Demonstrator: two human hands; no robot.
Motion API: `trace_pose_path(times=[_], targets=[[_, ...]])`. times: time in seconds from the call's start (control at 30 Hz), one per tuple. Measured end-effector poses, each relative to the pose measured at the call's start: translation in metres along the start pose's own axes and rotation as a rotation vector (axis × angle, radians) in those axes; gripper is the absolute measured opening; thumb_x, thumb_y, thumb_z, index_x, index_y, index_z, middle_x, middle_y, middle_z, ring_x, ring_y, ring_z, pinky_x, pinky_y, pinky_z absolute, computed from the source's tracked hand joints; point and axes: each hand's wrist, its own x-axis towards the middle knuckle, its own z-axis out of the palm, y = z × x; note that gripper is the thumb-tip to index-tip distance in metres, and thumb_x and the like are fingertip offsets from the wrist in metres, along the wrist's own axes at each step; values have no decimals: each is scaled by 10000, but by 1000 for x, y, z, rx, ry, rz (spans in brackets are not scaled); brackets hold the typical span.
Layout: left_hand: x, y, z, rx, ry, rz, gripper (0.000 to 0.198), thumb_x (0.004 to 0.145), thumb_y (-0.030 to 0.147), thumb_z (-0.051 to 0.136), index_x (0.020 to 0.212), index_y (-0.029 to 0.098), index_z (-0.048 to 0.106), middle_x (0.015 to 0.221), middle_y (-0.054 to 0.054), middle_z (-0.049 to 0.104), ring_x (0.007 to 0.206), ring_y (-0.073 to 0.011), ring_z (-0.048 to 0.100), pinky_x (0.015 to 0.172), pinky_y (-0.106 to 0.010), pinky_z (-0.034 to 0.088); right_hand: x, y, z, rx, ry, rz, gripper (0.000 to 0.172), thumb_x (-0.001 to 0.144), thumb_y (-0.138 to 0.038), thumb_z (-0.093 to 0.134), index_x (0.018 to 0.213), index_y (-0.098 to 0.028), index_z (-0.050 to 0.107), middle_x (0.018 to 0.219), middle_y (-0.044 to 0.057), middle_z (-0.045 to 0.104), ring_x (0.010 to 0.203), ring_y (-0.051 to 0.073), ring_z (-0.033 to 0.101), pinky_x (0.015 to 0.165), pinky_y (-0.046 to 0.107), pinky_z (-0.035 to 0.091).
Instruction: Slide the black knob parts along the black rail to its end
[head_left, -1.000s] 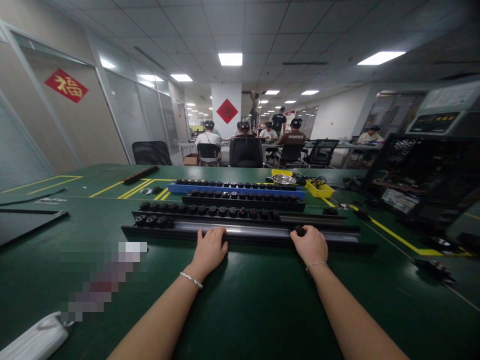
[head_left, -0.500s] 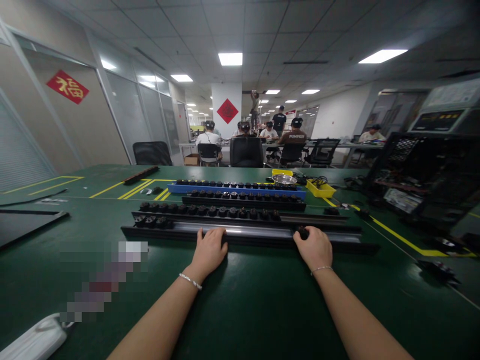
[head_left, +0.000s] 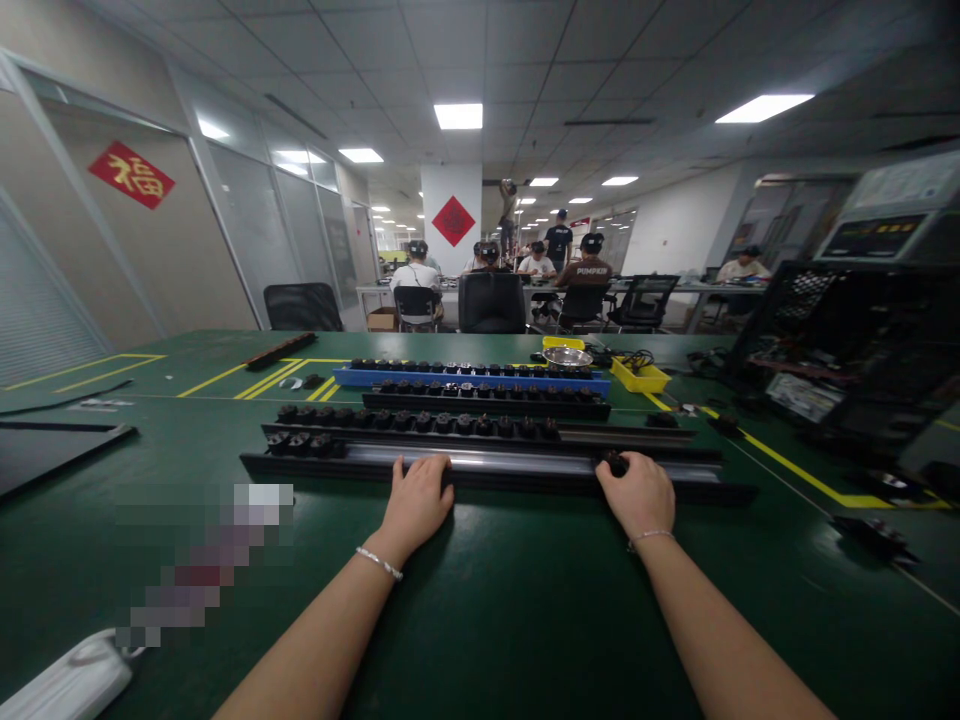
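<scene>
A long black rail (head_left: 510,466) lies across the green table (head_left: 487,600) in front of me, with a few small black knob parts (head_left: 304,443) seated at its left end. My left hand (head_left: 418,498) rests on the rail's near edge, fingers curled over it. My right hand (head_left: 639,494) is closed on one small black part (head_left: 616,464) in the rail's channel, right of the middle. Three more rails lie behind it: two black ones (head_left: 484,427) and a blue one (head_left: 469,378), each holding a row of the same parts.
A yellow tray (head_left: 639,376) and a metal bowl (head_left: 568,357) stand behind the rails. A black computer case (head_left: 847,350) fills the right side. A white object (head_left: 71,680) lies at the near left corner. Several people sit at a far table (head_left: 540,290).
My right hand has slid to the right along the rail with the black part. My left hand has stayed on the rail.
</scene>
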Motion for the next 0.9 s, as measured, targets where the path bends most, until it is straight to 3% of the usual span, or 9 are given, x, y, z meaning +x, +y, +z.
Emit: trace_pose_path(times=[0.9], targets=[[0,-1,1,-9,10,6,270,802,204,471,1069,236,493,1094,-61,638,1089,-216,537,1081,-528,158,8,20,-4,-28,27,87,399,747,-378,460,965,-100,646,955,159,648,903,281,557,859,397,365]])
